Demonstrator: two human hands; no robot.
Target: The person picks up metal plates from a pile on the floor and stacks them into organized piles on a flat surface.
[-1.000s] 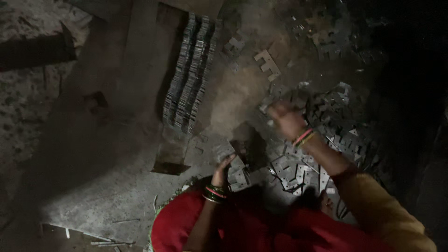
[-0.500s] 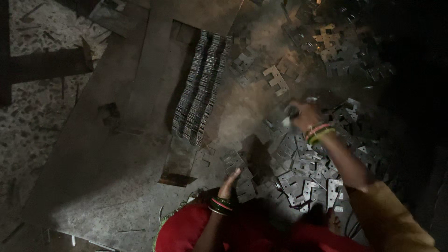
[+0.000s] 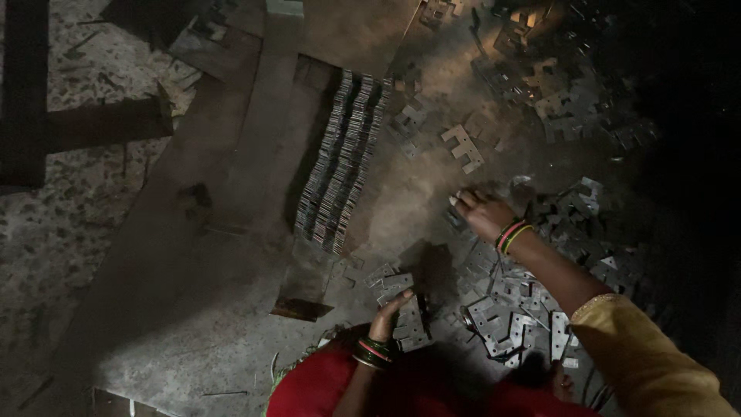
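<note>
Plates [image 3: 505, 309] lie loose on the floor [image 3: 193, 347] between both hands: left hand [image 3: 390, 305] holds a small stack near, right hand [image 3: 480, 212] presses fingers down farther right.

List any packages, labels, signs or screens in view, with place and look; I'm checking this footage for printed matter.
None in view: no package, label, sign or screen.
Only bare metal shows: a row of stacked grey plates upper middle, loose notched plates scattered on the floor.
The left hand rests on plates near the body; the right hand reaches among those further out.
</note>
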